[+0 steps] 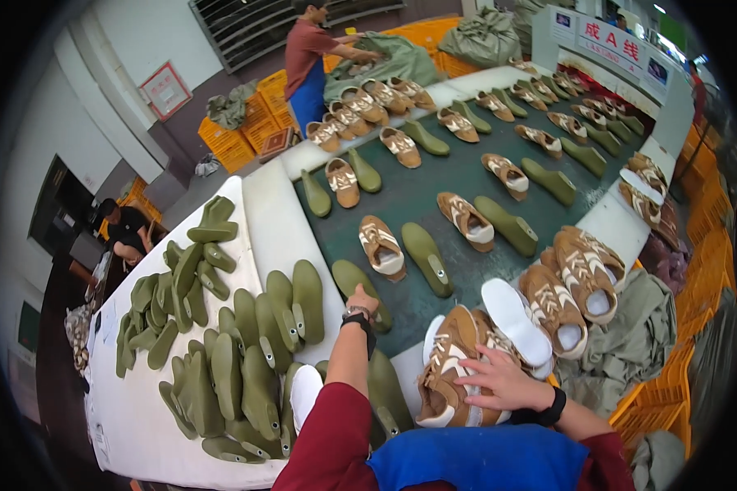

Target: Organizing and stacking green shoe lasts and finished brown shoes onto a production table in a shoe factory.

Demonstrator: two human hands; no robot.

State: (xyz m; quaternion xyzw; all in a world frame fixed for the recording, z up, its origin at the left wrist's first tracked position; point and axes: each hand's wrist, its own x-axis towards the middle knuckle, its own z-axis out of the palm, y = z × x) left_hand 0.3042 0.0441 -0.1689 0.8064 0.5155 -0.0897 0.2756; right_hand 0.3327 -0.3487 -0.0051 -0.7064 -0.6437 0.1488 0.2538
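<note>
My left hand (362,301) reaches forward over the dark green belt (336,237) and grips a green shoe last (348,277) near the belt's left edge. Close to my body, my right hand (499,378) lies with fingers spread on a brown sneaker upper with white trim (449,360). White insoles (516,321) rest beside that upper, next to more brown uppers (580,274). Further along the belt, single brown uppers (382,247) alternate with green lasts (427,258).
A white side table (131,434) at left carries piles of green lasts (225,368). Orange crates (655,409) and grey-green cloth (630,327) stand at right. Across the belt a person in a blue apron (307,90) handles a green sack; another person (127,229) sits at far left.
</note>
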